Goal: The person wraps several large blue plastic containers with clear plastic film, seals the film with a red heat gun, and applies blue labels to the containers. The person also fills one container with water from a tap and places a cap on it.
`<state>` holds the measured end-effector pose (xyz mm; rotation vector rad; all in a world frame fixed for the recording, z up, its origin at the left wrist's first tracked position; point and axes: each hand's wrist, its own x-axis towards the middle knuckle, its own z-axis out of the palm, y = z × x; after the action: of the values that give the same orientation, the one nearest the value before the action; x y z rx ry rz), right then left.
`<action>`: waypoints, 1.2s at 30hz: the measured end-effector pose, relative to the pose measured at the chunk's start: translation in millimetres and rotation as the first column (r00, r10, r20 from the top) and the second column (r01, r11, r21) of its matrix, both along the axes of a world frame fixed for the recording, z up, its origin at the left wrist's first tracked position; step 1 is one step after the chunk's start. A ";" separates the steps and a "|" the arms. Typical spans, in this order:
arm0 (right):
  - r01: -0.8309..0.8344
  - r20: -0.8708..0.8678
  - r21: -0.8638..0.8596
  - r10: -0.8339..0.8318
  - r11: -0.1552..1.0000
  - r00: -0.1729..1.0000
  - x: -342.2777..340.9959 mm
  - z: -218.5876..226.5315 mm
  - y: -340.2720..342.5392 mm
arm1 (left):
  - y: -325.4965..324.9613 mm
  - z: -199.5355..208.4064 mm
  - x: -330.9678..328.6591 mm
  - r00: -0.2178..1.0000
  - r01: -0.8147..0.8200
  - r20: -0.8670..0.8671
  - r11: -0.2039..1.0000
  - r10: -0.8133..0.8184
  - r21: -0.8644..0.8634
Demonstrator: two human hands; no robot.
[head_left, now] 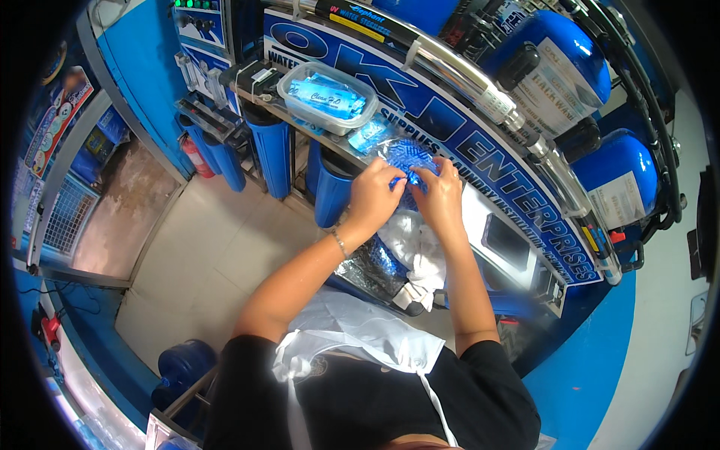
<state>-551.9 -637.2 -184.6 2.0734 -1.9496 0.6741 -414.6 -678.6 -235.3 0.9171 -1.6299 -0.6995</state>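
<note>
Side by side above the narrow bench, my left hand (377,193) and my right hand (441,196) have fingertips pinched together. Between them is a small shiny blue piece (412,178), mostly covered by the fingers. Just beyond my fingers lies a clear plastic bag (411,154) of many blue pieces; their exact kind is too small to tell. To its left are loose light-blue printed sachets (367,136) and a clear plastic tub (352,118) filled with more of them. Below my hands sit a crumpled white bag (414,247) and a dark shiny plastic bag (367,276) with blue pieces showing.
A black phone (507,238) rests on a white surface to the right. Blue filter housings (268,154) hang under the bench. Behind it run a lettered signboard (465,139), a steel tube (457,75) and blue tanks (574,60). A blue water jug (187,361) stands lower left.
</note>
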 end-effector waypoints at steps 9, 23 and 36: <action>-0.063 0.040 -0.038 0.064 0.997 0.997 6.3 -9.2 -5.0 | -0.1 -25.9 61.9 0.768 0.431 -0.637 0.795 -0.074 0.427; -0.249 0.359 -0.028 0.242 0.968 0.901 29.1 36.3 7.8 | 8.7 -20.1 90.0 0.816 0.488 -0.566 0.659 -0.114 0.572; -0.058 -0.029 0.020 0.059 0.998 0.998 22.8 -4.5 -14.8 | 9.4 -25.6 88.7 0.840 0.513 -0.485 0.647 -0.243 0.564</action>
<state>-529.1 -652.0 -189.1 2.1474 -1.8938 0.6351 -325.9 -669.2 -260.9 0.8535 -1.2201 -1.7589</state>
